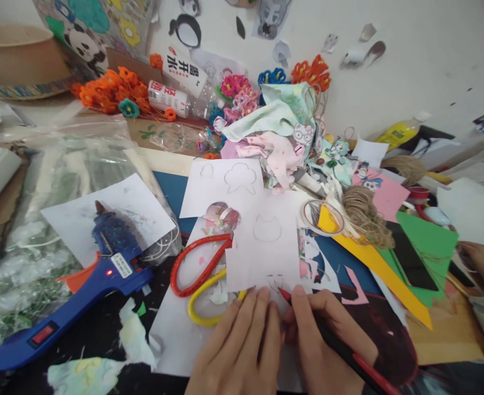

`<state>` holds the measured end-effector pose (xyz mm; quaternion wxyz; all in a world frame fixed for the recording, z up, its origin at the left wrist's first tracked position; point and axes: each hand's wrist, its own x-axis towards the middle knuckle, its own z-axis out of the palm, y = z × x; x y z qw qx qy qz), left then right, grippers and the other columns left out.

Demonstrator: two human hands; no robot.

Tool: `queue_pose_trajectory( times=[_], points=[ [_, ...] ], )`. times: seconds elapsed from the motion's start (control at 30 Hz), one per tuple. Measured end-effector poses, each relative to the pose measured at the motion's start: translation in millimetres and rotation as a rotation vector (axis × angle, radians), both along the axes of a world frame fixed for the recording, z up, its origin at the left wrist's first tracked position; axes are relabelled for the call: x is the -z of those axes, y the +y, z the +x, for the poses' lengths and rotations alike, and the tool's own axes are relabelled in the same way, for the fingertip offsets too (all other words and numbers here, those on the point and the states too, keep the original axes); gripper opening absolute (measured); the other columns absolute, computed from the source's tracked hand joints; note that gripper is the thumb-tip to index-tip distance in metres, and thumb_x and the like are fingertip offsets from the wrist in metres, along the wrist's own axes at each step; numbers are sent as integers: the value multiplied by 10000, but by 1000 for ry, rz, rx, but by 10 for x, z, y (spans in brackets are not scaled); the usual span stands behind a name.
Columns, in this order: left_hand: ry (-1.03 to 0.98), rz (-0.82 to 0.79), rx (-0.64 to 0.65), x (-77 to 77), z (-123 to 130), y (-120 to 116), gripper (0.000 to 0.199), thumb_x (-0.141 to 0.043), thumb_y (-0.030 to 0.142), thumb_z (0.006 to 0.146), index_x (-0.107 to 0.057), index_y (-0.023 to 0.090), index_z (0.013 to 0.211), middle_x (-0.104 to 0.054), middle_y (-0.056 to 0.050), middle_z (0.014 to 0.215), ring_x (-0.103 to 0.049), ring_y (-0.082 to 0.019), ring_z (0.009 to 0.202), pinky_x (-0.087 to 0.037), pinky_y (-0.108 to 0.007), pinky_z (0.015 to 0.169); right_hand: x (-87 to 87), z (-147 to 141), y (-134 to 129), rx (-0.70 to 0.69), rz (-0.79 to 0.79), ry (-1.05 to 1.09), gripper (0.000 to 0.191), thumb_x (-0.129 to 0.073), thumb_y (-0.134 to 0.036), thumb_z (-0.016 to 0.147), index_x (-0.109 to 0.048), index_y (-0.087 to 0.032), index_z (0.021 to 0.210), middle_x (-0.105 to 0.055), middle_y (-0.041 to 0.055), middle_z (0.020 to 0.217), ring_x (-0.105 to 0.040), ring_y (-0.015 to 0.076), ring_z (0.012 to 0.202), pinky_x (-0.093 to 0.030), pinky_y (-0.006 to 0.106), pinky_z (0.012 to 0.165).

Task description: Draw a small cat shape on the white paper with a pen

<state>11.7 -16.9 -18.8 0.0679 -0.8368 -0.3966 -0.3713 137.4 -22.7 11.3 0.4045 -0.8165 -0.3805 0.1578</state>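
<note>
White sheet, centrally placed toward the table's near edge: pale, faint grey linework. Eared outline appears complete; small lower figure judged unfinished, detail outstanding. Left hand: fingers together, laid flat. Right hand: pinching red-and-black pen, tip on lower figure. Glue gun, near-left corner: indicator lit.
</note>
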Motion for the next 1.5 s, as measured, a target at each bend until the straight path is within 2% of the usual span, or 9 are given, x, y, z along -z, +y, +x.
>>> queue_pose_trajectory(
  times=[0.37, 1.0, 1.27, 1.5],
  points=[
    [3, 4, 5, 4, -5, 19, 303, -466, 103, 973, -744, 75, 1093, -760, -112, 1170, -723, -208, 1090, -290, -344, 1219, -30, -42, 14, 63, -7, 29, 405, -690, -462, 859, -590, -217, 551, -580, -39, 425, -508, 121, 390, -388, 250, 461],
    [7, 6, 3, 3, -8, 5, 342, -419, 78, 972, -740, 75, 1091, -761, -107, 1169, -729, -205, 1080, -278, -349, 1227, 16, -9, -6, 26, -5, -23, 430, -675, -498, 866, -590, -224, 546, -599, -31, 447, -538, 132, 421, -399, 251, 478],
    [17, 11, 12, -5, -20, 25, 327, -444, 83, 967, -741, 71, 1102, -760, -110, 1171, -726, -206, 1086, -262, -357, 1236, 7, -3, -24, -51, -21, -77, 438, -631, -509, 894, -580, -220, 568, -609, -32, 481, -553, 129, 438, -404, 245, 494],
    [1, 9, -1, 0, 2, 27, 307, -461, 95, 970, -741, 70, 1096, -762, -108, 1165, -726, -201, 1084, -258, -351, 1241, 14, 2, -10, -31, -38, -65, 440, -619, -557, 858, -541, -248, 554, -601, -12, 459, -550, 150, 435, -425, 274, 476]
  ],
)
